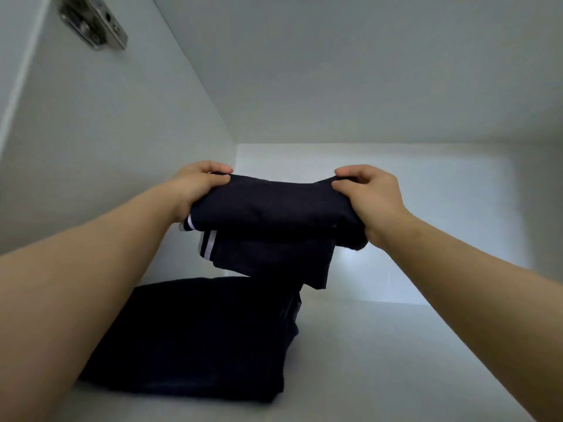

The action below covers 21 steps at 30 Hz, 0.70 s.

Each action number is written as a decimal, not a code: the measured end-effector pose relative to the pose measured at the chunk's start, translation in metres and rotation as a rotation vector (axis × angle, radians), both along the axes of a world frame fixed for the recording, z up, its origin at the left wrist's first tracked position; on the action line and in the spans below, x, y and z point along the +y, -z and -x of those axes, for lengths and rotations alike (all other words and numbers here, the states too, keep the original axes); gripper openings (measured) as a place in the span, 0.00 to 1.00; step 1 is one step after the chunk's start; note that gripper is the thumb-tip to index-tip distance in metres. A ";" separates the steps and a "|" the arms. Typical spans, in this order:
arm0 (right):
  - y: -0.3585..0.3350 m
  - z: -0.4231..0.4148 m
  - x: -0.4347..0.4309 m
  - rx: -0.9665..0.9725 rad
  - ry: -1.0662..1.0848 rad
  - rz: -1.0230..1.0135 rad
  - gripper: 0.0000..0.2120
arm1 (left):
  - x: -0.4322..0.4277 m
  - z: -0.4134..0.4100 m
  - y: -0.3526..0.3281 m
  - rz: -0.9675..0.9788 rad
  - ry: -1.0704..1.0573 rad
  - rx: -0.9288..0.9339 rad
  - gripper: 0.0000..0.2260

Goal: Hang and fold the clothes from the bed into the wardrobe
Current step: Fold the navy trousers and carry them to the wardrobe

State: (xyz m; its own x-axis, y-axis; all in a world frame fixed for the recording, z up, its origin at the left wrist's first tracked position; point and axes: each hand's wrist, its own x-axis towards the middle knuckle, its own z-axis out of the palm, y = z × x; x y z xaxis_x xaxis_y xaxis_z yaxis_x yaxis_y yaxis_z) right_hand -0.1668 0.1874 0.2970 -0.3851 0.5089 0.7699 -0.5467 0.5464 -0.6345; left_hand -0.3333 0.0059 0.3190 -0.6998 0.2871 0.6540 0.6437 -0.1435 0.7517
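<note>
A folded dark navy garment with white stripes (271,220) hangs in the air inside a white wardrobe compartment. My left hand (195,184) grips its left end and my right hand (368,196) grips its right end, thumbs on top. A loose fold of it droops below. Under it, on the wardrobe shelf (380,345), lies a second folded dark garment (198,336) at the left, partly hidden by my left forearm.
The compartment's left wall (106,132) carries a metal door hinge (91,22) at the top left. The back wall (426,208) is white, and a white panel (365,56) closes the compartment above. Bare shelf shows to the right of the lying garment.
</note>
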 end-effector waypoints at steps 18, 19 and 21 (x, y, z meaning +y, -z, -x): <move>0.058 -0.013 -0.033 -0.662 -0.131 0.400 0.04 | -0.067 -0.038 0.042 0.965 -0.268 -0.094 0.09; 0.061 -0.013 -0.030 -0.661 -0.119 0.401 0.05 | -0.068 -0.036 0.046 0.977 -0.263 -0.123 0.08; 0.065 -0.014 -0.024 -0.669 -0.124 0.448 0.07 | -0.071 -0.035 0.054 0.968 -0.277 -0.248 0.07</move>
